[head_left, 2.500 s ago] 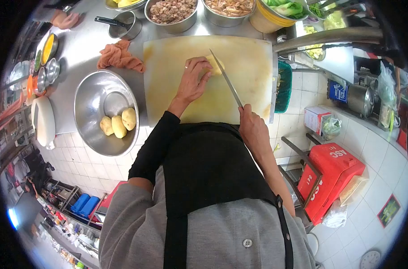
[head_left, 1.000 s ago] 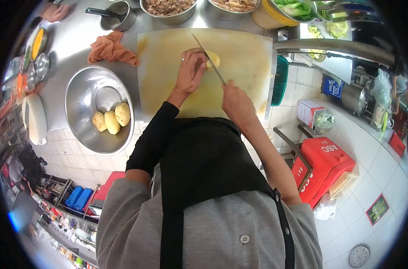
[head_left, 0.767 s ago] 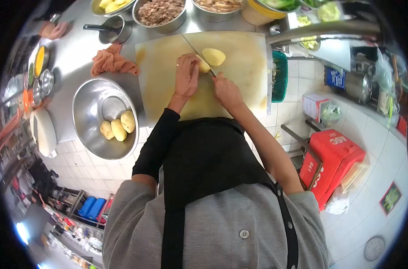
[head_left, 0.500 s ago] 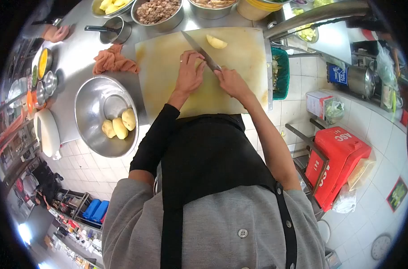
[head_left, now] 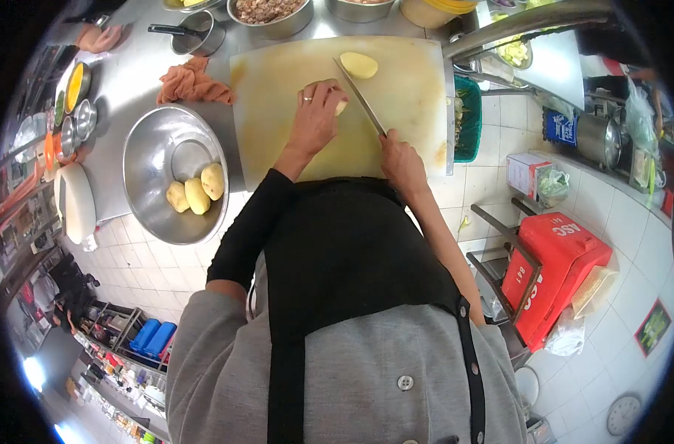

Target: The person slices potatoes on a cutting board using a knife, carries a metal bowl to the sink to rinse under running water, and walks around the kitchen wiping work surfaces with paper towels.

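My left hand (head_left: 316, 122) is closed around a pale potato piece (head_left: 341, 108) above the cutting board (head_left: 278, 81); the fingers cover most of the piece. In my right hand (head_left: 405, 166) is the handle of a kitchen knife (head_left: 361, 98). Its blade slants up and left over the board, apart from my left hand. Near the knife tip lies a peeled potato half (head_left: 359, 65). To the left, a large steel bowl (head_left: 141, 159) contains three peeled potatoes (head_left: 196, 196).
A crumpled orange cloth (head_left: 193, 81) lies left of the board, with a steel pot (head_left: 207, 41) behind it. Pans of chopped food (head_left: 270, 9) line the back. A green bin (head_left: 466, 122) stands right of the board. Another person's hand (head_left: 100, 37) shows at upper left.
My right hand has drawn the knife right and toward me, away from my left hand. My left hand has lifted or turned the potato piece slightly. The potato half shows a broader face.
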The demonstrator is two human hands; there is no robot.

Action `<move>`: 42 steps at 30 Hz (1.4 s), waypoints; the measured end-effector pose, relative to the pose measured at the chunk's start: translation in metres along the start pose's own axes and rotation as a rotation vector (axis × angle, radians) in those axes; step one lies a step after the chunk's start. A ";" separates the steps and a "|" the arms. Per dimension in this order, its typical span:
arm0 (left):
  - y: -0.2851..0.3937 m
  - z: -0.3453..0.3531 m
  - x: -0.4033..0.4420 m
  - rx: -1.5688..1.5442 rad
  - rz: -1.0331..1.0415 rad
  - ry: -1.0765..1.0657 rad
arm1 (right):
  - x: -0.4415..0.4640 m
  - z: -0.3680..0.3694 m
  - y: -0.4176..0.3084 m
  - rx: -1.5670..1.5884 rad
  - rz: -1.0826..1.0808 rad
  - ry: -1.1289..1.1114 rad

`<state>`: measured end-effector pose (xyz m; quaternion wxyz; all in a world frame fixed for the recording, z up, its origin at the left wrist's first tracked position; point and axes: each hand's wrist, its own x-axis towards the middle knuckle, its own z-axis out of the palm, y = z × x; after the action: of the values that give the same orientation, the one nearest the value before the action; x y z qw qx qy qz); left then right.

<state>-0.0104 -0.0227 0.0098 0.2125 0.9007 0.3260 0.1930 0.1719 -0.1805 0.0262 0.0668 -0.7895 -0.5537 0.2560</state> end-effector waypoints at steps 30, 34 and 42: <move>-0.009 0.008 -0.008 -0.329 0.002 0.062 | -0.053 -0.061 -0.028 -0.132 0.002 -0.120; -0.010 0.011 -0.008 -0.318 0.035 0.117 | -0.052 -0.067 -0.031 -0.120 0.013 -0.155; -0.009 0.013 -0.009 -0.346 -0.011 0.138 | -0.041 -0.065 -0.035 -0.101 0.008 -0.177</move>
<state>-0.0150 -0.0262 -0.0071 0.3426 0.8336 0.3068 0.3061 0.1632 -0.1931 0.1094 -0.0231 -0.7685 -0.5664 0.2968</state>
